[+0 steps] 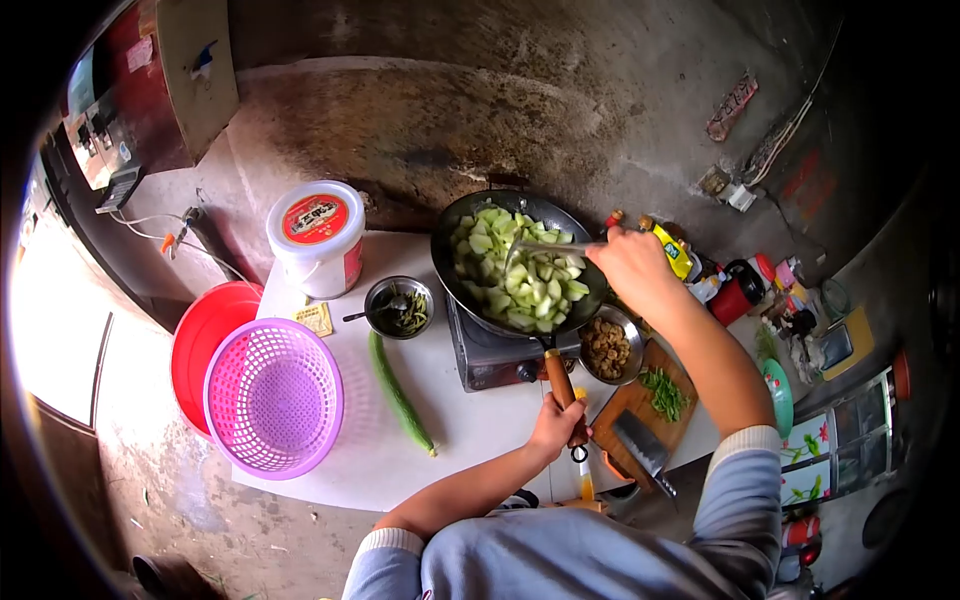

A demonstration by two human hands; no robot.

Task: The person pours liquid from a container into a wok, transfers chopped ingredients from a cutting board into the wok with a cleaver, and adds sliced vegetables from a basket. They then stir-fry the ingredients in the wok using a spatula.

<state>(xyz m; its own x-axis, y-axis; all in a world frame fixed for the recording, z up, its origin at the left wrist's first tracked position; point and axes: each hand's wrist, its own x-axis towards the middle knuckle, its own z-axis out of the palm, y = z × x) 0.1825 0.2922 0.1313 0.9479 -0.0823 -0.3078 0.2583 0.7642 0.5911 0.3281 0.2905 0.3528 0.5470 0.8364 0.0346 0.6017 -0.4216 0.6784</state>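
Note:
My left hand (555, 425) is wrapped round the wooden handle of a black wok (572, 218) on a portable stove (478, 355). Chopped pale green vegetable pieces (510, 275) fill much of the wok. My right hand (632, 265) grips a metal spatula (555, 248) that reaches over the wok; its far end is partly hidden among the pieces. Close to the wok's right side is a metal bowl of brown chunks (606, 346). A cutting board (620, 400) beside it carries chopped green herbs (664, 394) and a cleaver (640, 442).
Left of the stove are a small metal bowl (399, 307) with a spoon, a long green cucumber-like vegetable (396, 395) and a white lidded bucket (318, 245). A purple basket (273, 398) overlaps a red basin (195, 345). Bottles and jars crowd the right, near a red container (733, 297).

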